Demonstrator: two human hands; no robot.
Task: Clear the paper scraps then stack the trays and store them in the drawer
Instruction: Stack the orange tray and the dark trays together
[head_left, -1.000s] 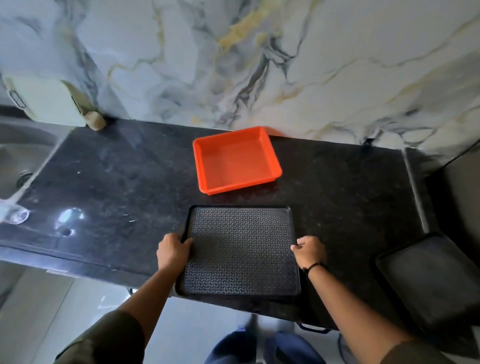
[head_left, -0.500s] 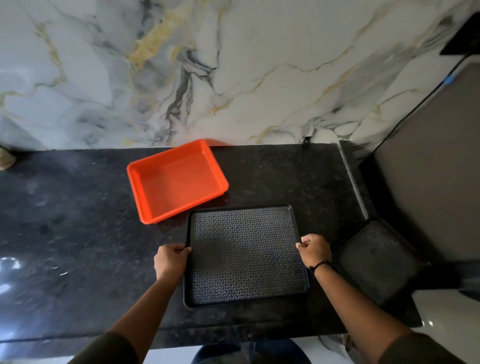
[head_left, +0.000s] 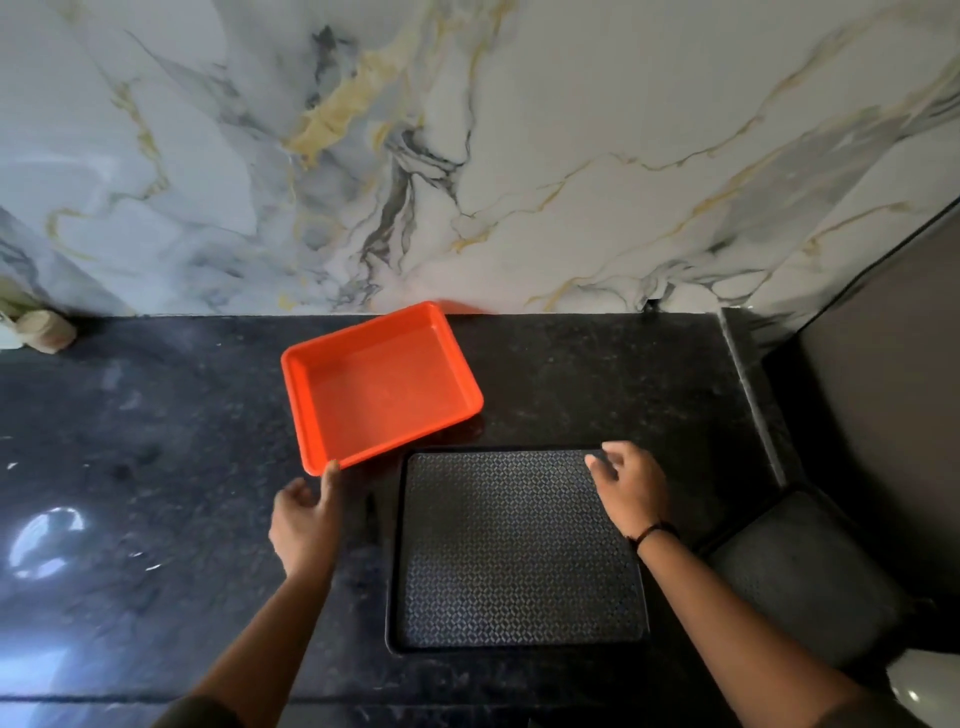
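A black patterned tray (head_left: 511, 551) lies flat on the dark stone counter (head_left: 156, 467), near its front edge. An empty orange tray (head_left: 382, 387) sits behind it to the left, turned at an angle. My left hand (head_left: 306, 512) is open beside the black tray, its fingertips touching the orange tray's near left corner. My right hand (head_left: 631, 483) hovers open over the black tray's far right corner, holding nothing. I see no paper scraps.
A marble wall rises behind the counter. A second dark tray-like surface (head_left: 800, 577) sits lower at the right, beside a dark panel (head_left: 883, 389). A small beige object (head_left: 44, 330) stands at the far left by the wall.
Both hands have let go of the black tray's sides. The left hand has reached forward to the orange tray's corner, and the right has moved up to the black tray's far right corner.
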